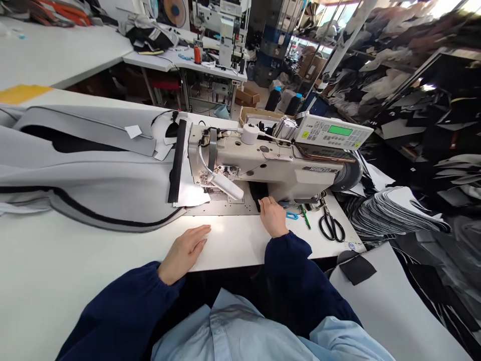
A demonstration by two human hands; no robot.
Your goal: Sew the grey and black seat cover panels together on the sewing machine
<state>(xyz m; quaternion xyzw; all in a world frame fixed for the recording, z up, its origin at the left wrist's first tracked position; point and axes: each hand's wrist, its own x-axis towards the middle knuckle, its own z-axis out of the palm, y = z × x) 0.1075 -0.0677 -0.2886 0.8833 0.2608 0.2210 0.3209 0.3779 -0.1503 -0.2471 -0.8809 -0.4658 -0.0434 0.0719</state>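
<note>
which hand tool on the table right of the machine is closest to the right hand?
The small blue thread snips, lying just beside the right hand. The green pen lies farther right, and the black scissors farthest, near the table edge.

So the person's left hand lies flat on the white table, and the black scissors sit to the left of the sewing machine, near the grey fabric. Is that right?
Not quite. The head view shows the black scissors to the right of the sewing machine, beside a green pen, away from the grey fabric. The left hand does lie flat on the white table.
</note>
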